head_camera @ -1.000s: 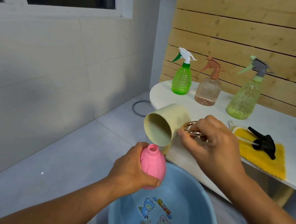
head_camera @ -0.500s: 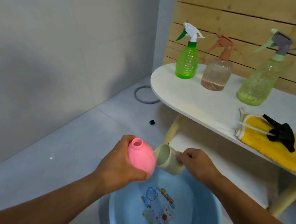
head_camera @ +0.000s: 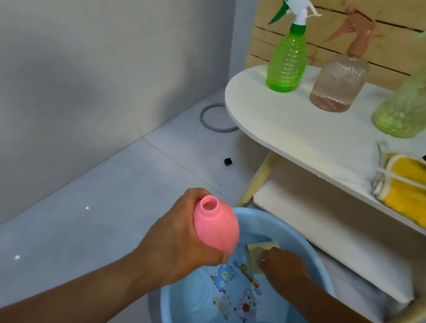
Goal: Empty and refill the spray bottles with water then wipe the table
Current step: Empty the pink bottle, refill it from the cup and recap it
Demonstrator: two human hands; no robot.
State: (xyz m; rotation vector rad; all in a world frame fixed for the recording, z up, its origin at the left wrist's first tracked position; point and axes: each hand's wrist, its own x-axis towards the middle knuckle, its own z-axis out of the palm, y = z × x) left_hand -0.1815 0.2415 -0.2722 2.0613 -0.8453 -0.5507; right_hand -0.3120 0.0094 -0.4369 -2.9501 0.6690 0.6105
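Uncapped pink plastic bottle [head_camera: 216, 230] gripped by left hand [head_camera: 180, 246]; cream plastic cup [head_camera: 256, 254] held by right hand [head_camera: 283, 269] in blue basin [head_camera: 294, 235].

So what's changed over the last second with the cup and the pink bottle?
The right hand has lowered the beige plastic cup from beside the capless pink plastic bottle into the blue plastic basin, dipping it in water. The left hand still grips the bottle above the basin.

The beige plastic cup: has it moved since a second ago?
Yes. The beige plastic cup, held by the right hand, has gone down from beside the white table's edge into the blue plastic basin.
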